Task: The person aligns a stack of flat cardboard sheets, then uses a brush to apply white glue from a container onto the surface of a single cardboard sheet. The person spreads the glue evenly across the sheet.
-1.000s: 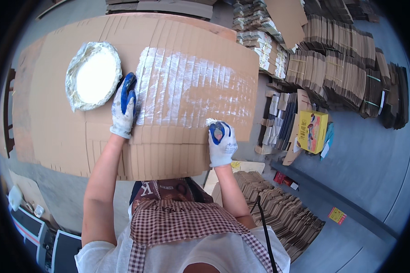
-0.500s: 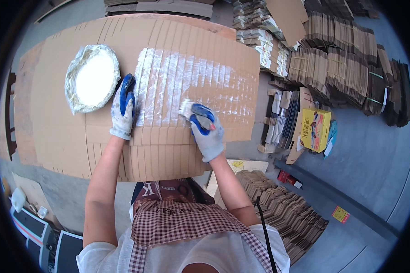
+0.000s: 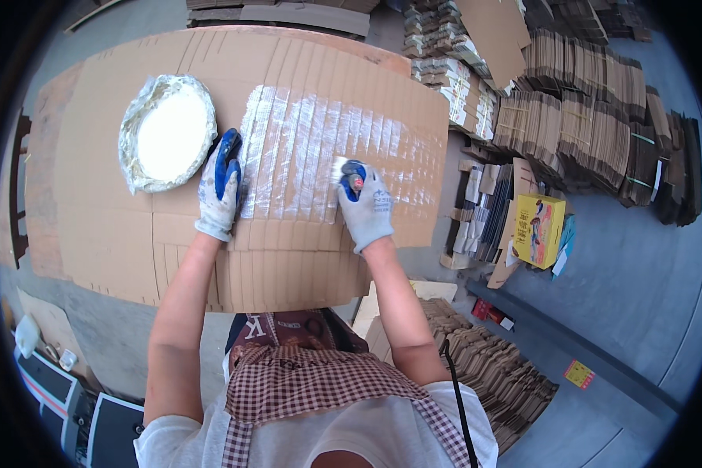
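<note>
My right hand (image 3: 366, 204), in a white and blue work glove, is closed round a brush (image 3: 338, 168); its pale bristles show at the upper left of the fist. Under it lie overlapping cardboard strips (image 3: 285, 144) streaked with wet-looking white paste. My left hand (image 3: 220, 191), gloved the same way, lies along the left edge of the strips with its fingers stretched out and nothing held. Left of that hand stands a round basin (image 3: 132, 173) lined with crumpled plastic, containing bright white paste. A large cardboard sheet (image 3: 90, 187) is spread beneath everything.
Tied stacks of flat cardboard (image 3: 593, 129) stand on the floor at right. A yellow box (image 3: 540, 230) sits nearer, beside the table. More stacked cardboard pieces (image 3: 483, 366) lie by my right elbow. Dark cases (image 3: 117, 433) stand at lower left.
My right hand has moved to the right and slightly up with the brush, over the pasted strips. The paste coat around the middle looks fuller. My left hand stays at the strips' left edge.
</note>
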A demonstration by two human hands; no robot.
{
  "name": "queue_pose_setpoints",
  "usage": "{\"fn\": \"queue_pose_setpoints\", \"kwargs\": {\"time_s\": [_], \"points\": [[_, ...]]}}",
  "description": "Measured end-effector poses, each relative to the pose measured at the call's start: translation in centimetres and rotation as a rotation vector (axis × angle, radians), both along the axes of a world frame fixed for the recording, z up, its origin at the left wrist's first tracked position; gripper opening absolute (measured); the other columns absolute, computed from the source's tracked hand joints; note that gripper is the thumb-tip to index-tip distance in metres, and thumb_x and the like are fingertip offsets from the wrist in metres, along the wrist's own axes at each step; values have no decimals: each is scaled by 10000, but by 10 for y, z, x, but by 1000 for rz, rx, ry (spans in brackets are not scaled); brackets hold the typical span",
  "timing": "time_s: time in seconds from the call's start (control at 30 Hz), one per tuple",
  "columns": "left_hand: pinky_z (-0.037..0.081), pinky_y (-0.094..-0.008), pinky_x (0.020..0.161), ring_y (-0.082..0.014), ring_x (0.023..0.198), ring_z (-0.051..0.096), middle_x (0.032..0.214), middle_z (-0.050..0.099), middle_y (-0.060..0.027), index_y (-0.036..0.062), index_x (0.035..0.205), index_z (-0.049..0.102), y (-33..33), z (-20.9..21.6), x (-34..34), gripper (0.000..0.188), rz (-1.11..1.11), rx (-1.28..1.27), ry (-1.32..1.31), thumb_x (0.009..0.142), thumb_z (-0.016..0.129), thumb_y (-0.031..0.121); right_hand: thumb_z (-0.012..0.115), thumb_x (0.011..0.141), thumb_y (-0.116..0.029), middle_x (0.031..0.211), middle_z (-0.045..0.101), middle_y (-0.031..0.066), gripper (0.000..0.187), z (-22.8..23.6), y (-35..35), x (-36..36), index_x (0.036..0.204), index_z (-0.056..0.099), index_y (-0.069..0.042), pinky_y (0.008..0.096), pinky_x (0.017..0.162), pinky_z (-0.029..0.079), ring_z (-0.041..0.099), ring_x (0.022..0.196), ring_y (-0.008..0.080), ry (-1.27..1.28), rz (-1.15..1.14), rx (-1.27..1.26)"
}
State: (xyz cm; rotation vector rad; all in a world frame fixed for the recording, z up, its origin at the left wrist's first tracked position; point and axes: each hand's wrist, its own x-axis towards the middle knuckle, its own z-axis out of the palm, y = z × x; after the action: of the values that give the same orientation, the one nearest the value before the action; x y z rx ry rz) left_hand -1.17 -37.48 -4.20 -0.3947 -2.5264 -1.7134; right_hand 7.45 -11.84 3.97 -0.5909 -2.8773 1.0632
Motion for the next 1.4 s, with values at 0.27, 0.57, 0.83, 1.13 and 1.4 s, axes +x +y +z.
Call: {"fn": "queue_pose_setpoints", "kwargs": {"time_s": [0.27,0.57,0.83,1.13,1.4], "points": [[357,-398,1145,-307,1327,519,1428,569,-150,10,1422,517,1,5,-2,472,-25,48,-48,1027,510,267,690,862,-204,1178,647,188,391,11,-11,3,1200,601,-30,433,951,497,629,1064,379,-69,30,4],[357,-403,1144,-310,1333,512,1429,566,-147,20,1423,521,2,2,0,467,-8,12,-2,1029,502,270,708,868,-238,1167,628,201,412,2,-5,65,1215,578,-60,446,917,511,623,1061,387,-138,-16,85],[351,-401,1151,-289,1343,504,1454,545,-139,17,1440,503,3,0,1,463,-28,23,-8,1046,477,260,760,853,-205,1207,642,187,484,13,-32,80,1272,561,-65,406,922,533,663,1055,375,109,-81,-149],[328,-419,1166,-310,1360,492,1453,546,-165,1,1433,511,1,-4,2,491,-46,44,14,1038,472,291,769,811,-131,1035,700,144,410,27,59,104,1180,614,-46,383,841,548,687,932,286,56,-674,-35],[319,-520,1148,-399,1313,477,1367,585,-190,-33,1332,565,26,52,18,570,-240,-157,503,920,495,354,792,807,-111,1003,711,80,425,10,66,116,1193,628,-40,320,816,542,674,897,178,338,-672,-289]]}}
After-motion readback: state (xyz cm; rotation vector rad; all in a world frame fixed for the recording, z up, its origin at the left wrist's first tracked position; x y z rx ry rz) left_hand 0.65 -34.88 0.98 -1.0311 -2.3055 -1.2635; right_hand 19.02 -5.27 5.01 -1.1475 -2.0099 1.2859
